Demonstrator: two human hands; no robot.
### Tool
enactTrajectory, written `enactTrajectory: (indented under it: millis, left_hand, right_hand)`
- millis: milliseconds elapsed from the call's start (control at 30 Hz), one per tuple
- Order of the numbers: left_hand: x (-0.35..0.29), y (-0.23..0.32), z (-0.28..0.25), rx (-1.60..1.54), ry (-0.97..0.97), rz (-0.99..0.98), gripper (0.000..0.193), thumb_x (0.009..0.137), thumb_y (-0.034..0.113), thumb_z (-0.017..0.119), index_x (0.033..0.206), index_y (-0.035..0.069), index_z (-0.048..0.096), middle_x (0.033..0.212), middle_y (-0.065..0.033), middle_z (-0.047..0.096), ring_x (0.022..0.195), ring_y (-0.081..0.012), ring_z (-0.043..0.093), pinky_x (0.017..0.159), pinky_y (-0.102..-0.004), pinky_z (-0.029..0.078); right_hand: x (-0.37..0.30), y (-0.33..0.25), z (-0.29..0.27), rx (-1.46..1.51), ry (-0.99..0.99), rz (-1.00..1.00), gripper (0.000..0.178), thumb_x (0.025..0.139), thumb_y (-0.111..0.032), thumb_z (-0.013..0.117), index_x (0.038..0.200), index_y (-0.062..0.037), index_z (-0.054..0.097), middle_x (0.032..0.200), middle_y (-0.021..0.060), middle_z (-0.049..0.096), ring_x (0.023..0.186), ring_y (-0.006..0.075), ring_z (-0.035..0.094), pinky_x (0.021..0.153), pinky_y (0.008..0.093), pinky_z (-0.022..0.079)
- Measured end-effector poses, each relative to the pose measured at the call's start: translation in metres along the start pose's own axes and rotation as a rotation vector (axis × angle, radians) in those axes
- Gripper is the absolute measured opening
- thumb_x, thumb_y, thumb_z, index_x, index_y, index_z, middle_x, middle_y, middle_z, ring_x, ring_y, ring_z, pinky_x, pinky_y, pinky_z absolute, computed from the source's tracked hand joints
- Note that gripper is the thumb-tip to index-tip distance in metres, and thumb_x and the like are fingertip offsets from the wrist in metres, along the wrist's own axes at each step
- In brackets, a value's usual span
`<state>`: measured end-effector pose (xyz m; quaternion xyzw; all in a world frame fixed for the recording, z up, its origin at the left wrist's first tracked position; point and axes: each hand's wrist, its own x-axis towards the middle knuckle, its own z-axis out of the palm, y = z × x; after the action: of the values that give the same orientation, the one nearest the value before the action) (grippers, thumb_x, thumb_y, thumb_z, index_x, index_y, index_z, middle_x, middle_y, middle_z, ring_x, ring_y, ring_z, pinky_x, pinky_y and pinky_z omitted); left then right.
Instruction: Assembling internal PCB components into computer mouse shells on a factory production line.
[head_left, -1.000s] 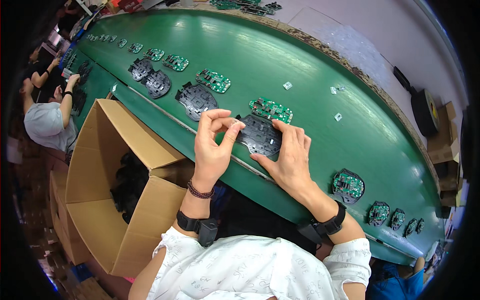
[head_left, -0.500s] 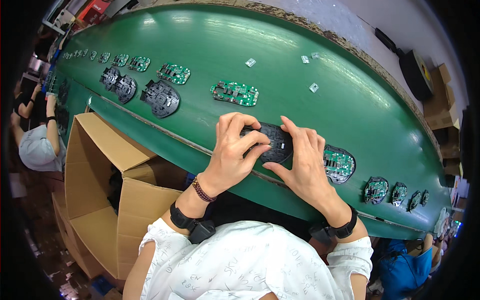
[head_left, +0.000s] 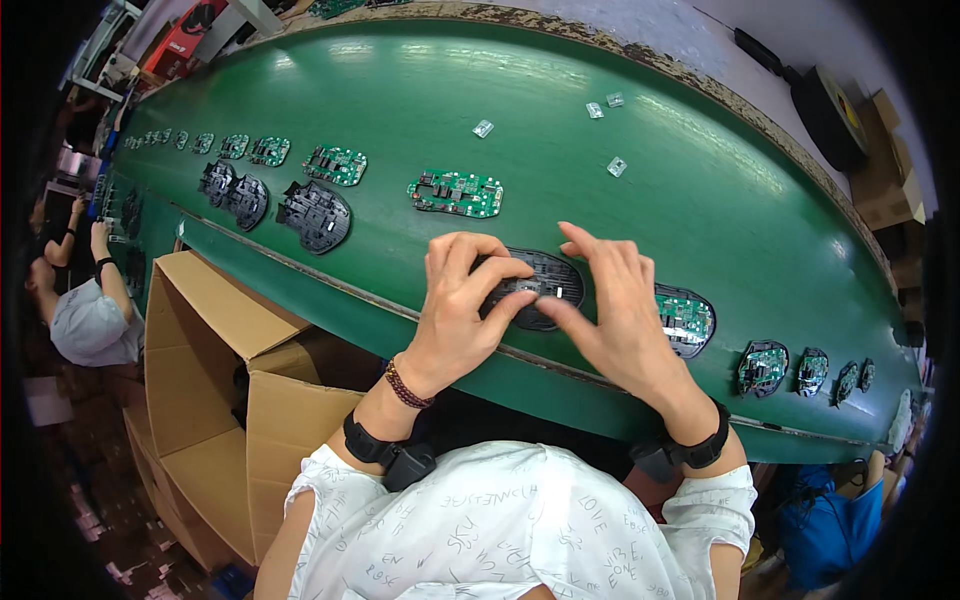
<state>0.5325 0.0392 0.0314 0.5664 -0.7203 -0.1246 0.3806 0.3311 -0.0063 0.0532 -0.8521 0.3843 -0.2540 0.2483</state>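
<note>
- "one black plastic shell (head_left: 567, 276) under both hands. where was it, exactly?"

- "near side of the green worktop (head_left: 720, 230), straight ahead of the wearer. whether it lay flat or was slightly raised could not be told."

- "appearance?"

- "dark, nearly matt, with a rounded right end. the inner face was upward, moulded with ridges and fine ribs, and a raised rim ran round the curve. a small white rectangular mark (head_left: 559, 293) stood out toward the right. the left portion was hidden by fingers."

- "grip, left hand (head_left: 458, 300)?"

- "fingers curled, index and thumb tips brought close together over the middle of the shell. could not tell whether anything small was held between them."

- "right hand (head_left: 624, 308)?"

- "spread wide, index finger raised clear beyond the far edge, thumb reaching over the shell and somewhat blurred. nothing was seen gripped; thumb contact was uncertain."

- "neighbours?"

- "a bare green circuit board (head_left: 456, 193) lay beyond the shell, a little left and apart from it. a filled shell (head_left: 688, 315), board seated inside, lay just past the right hand. another empty dark shell (head_left: 316, 215) lay well to the left."
</note>
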Motion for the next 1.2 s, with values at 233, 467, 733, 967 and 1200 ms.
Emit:
enactTrajectory:
  millis: [233, 467, 733, 967, 1200]
  left_hand:
    - [-0.005, -0.012, -0.008, -0.072, 0.126, -0.091, 0.014, 0.083, 0.008, 0.078, 0.095, 0.007, 0.071, 0.105, -0.0074, 0.062, 0.107, -0.0286, 0.049, 0.093, -0.0396, 0.042]
    - [-0.006, -0.014, -0.015, -0.130, 0.075, -0.121, 0.015, 0.084, 0.007, 0.078, 0.098, 0.007, 0.073, 0.113, -0.0097, 0.064, 0.111, -0.0280, 0.051, 0.097, -0.0380, 0.042]
    - [-0.006, -0.019, -0.016, -0.111, 0.040, -0.096, 0.014, 0.084, 0.007, 0.077, 0.097, 0.006, 0.073, 0.114, -0.0103, 0.063, 0.111, -0.0293, 0.052, 0.097, -0.0391, 0.044]
    - [-0.005, -0.021, -0.017, -0.104, 0.023, -0.080, 0.014, 0.084, 0.008, 0.078, 0.097, 0.005, 0.073, 0.113, -0.0108, 0.063, 0.110, -0.0295, 0.053, 0.096, -0.0392, 0.044]
    - [-0.005, -0.022, -0.019, -0.097, 0.005, -0.068, 0.015, 0.084, 0.009, 0.078, 0.097, 0.004, 0.072, 0.112, -0.0111, 0.063, 0.109, -0.0298, 0.053, 0.095, -0.0393, 0.045]
  right_hand:
    - [0.023, 0.003, 0.009, 0.022, 0.043, 0.107, 0.016, 0.089, -0.013, 0.074, 0.101, -0.0056, 0.068, 0.095, 0.0069, 0.062, 0.096, 0.0255, 0.056, 0.086, 0.0388, 0.041]
    - [0.034, -0.002, 0.016, -0.027, -0.005, 0.094, 0.013, 0.084, -0.013, 0.079, 0.091, -0.0064, 0.070, 0.086, 0.0040, 0.061, 0.089, 0.0243, 0.055, 0.081, 0.0380, 0.040]
    - [0.042, -0.005, 0.013, 0.002, -0.069, 0.041, 0.008, 0.084, -0.007, 0.075, 0.089, -0.0062, 0.070, 0.084, 0.0050, 0.062, 0.087, 0.0259, 0.056, 0.081, 0.0382, 0.040]
    - [0.046, 0.001, 0.006, 0.008, -0.103, 0.083, 0.005, 0.085, -0.007, 0.074, 0.089, -0.0058, 0.072, 0.084, 0.0053, 0.063, 0.089, 0.0253, 0.056, 0.081, 0.0377, 0.040]
    - [0.043, -0.001, 0.011, 0.002, -0.091, 0.129, 0.005, 0.086, -0.008, 0.074, 0.090, -0.0056, 0.075, 0.084, 0.0052, 0.063, 0.089, 0.0243, 0.056, 0.084, 0.0376, 0.038]
